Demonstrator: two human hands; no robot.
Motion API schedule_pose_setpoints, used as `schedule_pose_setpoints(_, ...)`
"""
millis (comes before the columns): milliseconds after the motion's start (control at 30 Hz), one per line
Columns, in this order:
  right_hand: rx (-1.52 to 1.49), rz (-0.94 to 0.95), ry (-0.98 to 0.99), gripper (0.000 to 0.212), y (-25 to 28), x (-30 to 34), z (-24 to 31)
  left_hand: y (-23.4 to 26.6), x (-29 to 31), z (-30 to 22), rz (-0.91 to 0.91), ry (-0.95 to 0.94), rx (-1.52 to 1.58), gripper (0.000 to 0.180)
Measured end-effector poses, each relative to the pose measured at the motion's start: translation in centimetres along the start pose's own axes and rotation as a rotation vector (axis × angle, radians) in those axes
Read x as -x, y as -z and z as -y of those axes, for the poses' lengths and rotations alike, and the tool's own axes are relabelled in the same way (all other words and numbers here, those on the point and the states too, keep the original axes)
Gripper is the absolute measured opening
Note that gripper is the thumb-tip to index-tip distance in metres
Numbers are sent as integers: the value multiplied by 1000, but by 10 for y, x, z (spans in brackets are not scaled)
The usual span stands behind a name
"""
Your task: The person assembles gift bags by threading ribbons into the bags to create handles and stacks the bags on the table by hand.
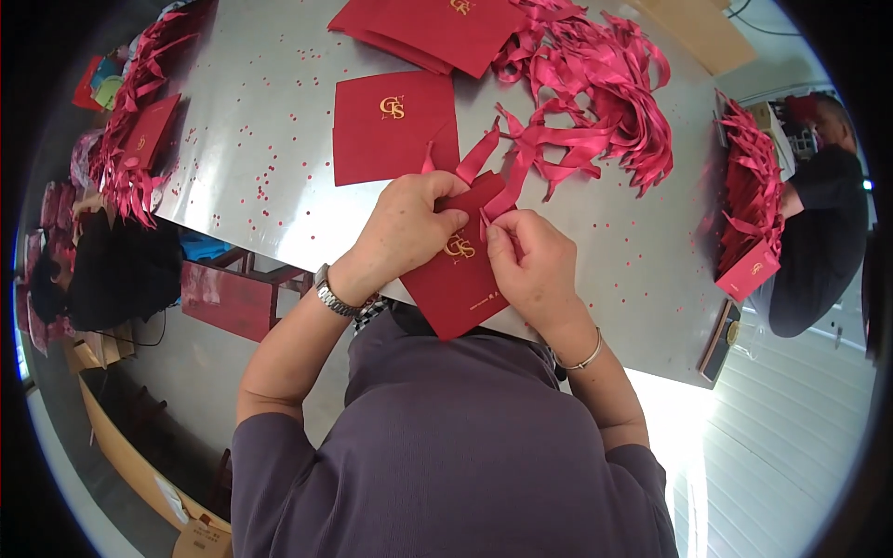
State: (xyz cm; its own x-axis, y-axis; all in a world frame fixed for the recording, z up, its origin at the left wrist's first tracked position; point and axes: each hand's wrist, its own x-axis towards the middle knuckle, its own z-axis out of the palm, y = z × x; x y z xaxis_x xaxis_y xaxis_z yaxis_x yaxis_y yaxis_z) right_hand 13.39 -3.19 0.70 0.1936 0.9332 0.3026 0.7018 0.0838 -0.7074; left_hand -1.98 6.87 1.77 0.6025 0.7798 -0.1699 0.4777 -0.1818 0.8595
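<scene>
In front of my body, at the table's near edge, a flat red paper bag with a gold emblem slants between my hands. My left hand is closed on its top edge, thumb in front. At the bag's upper right, my right hand pinches a pinkish-red ribbon between thumb and fingertips. That ribbon rises along the bag's top; whether it passes through a hole is hidden by my fingers. Just beyond my left hand lie more flat red bags, and beside them at the right is a heap of loose ribbons.
A stack of red bags lies at the far side of the metal table, which is dotted with small red paper discs. Ribboned bags stand at the left and right edges. A phone lies near the right corner. Two people work at the sides.
</scene>
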Motion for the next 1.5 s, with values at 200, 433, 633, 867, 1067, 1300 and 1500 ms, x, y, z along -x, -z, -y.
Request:
schedule_pose_setpoints(200, 44, -26, 94, 5, -8, -2, -4, -4, -1, 14, 6, 19, 158, 24)
schedule_pose_setpoints(433, 103, 19, 107, 10, -7, -1, -4, -5, 0, 11, 17, 56, 210, 24)
schedule_pose_setpoints(633, -86, -311, 105, 9, 26, -5, 11, -6, 1, 17, 4, 55, 208, 25)
schedule_pose_setpoints(867, -348, -711, 333, 18, 122, 0, 32, -1, 2, 16, 45, 77, 140, 22)
schedule_pose_setpoints(1067, -46, 93, -86, 8, -3, -11, 2, -4, -2, 24, 49, 11, 168, 21)
schedule_pose_setpoints(1300, 51, 167, -142, 12, -13, -23, -4, -13, 2, 30, -45, -3, 202, 24)
schedule_pose_setpoints(1500, 26, 225, -177, 14, -8, -26, -3, -14, 2, 27, -60, 27, 168, 24)
